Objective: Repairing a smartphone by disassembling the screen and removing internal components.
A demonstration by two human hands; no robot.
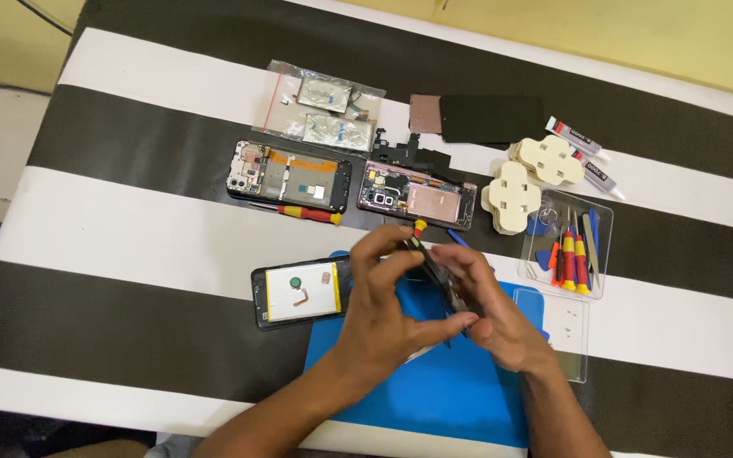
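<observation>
Dark phone frame (439, 276) sits tilted on edge above the blue mat (434, 386), held between both my hands. My left hand (383, 309) grips its near end, fingers curled over the top edge; my right hand (489, 318) pinches the far side. Left of the mat lies an opened phone with yellow battery (300, 293). Beyond the mat: two more opened phones (290, 174), a red-yellow screwdriver (309, 213). Right of the mat: clear tool tray (600, 254).
</observation>
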